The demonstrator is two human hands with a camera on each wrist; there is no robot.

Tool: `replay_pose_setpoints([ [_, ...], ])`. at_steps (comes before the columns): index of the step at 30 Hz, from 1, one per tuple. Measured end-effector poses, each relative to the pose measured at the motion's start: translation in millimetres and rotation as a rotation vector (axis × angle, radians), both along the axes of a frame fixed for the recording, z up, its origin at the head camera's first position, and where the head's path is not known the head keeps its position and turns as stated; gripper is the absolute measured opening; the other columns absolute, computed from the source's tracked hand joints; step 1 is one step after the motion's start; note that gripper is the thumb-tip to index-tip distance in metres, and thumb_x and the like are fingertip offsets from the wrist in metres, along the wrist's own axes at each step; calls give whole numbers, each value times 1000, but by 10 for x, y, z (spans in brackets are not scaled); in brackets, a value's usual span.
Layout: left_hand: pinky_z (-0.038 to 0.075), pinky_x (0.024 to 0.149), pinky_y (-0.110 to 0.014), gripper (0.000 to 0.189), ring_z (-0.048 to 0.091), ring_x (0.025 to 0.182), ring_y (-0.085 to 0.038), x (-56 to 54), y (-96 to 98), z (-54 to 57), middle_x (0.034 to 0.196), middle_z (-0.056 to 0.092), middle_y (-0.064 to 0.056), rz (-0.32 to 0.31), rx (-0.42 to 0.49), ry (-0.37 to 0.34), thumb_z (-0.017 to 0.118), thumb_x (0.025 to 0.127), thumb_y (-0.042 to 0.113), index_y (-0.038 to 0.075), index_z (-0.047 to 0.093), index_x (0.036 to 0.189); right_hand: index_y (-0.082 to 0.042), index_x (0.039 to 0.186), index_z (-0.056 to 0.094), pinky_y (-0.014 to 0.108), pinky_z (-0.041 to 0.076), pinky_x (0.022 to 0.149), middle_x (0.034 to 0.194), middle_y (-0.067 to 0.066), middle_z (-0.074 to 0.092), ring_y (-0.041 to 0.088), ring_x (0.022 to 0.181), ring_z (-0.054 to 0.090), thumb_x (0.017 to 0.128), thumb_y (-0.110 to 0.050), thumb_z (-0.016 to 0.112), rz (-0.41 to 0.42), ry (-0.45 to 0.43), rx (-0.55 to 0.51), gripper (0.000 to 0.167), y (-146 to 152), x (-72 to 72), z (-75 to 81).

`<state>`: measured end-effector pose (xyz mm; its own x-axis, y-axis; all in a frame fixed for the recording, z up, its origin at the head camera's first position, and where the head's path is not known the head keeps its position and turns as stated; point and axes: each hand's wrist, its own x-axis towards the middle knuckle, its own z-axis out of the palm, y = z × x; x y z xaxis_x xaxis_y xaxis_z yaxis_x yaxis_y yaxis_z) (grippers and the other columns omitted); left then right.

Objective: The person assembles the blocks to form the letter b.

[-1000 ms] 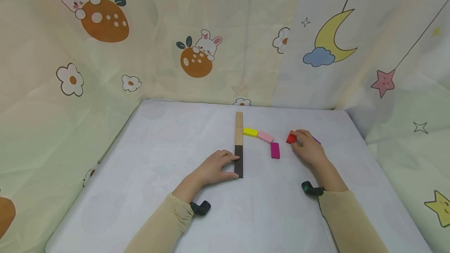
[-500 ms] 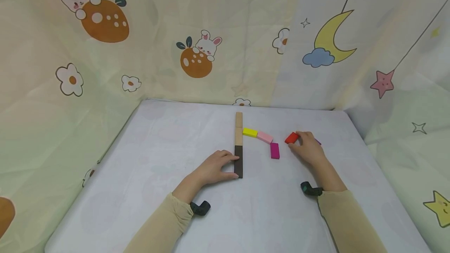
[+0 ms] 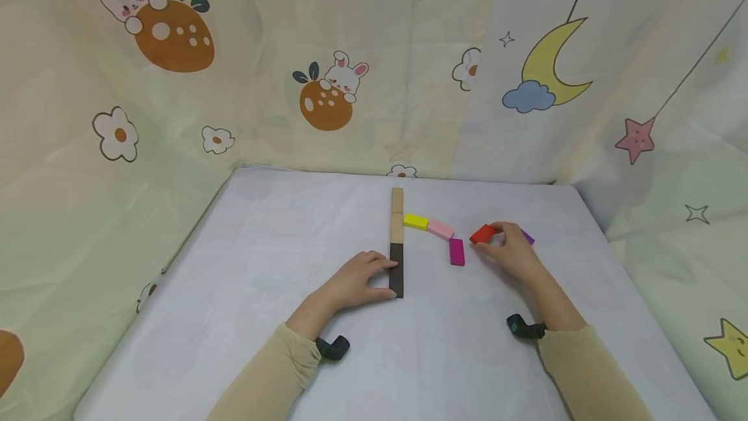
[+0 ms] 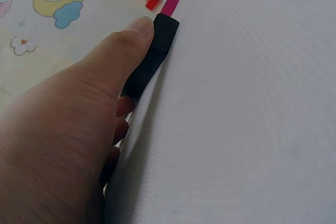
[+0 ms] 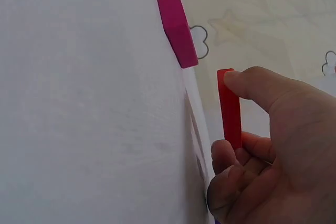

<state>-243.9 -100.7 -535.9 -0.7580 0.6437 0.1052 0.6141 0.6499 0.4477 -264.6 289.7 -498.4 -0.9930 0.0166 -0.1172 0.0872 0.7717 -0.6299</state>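
Observation:
In the head view my left hand rests at the left side of a dark wooden block, thumb and index fingertip touching it; the left wrist view shows the thumb along the dark block. My right hand pinches a red block between thumb and fingers, tilted. In the right wrist view the red block stays in that pinch, apart from the magenta block. A yellow block, a pink block and the magenta block curve away from the row of natural wood blocks.
Partly behind the right hand lies a purple block. A white cloth covers the table, and printed curtains stand around its back and sides. Both wrists carry small dark cameras.
My right hand has moved the red block left and slightly nearer, turning it to a slant toward the magenta block. More of the purple block shows. The left hand has stayed in place.

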Motion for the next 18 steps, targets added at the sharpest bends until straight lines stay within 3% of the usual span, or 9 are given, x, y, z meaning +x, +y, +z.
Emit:
replay_pose_setpoints([
  [6,40,111,-36,69,48,128,-15,-4,-1,-7,135,54,7,0,-1,2,59,85,70,33,51,143,-6,144,37,30,49,68,137,16,43,29,102,47,84,-54,72,34,7,-28,84,-119,148,85],
  [18,39,112,-37,68,47,130,-16,12,7,34,138,53,6,13,-3,-25,62,85,67,34,51,143,-5,135,47,27,49,69,129,14,50,25,96,49,83,-40,78,138,46,5,70,-448,497,96],
])
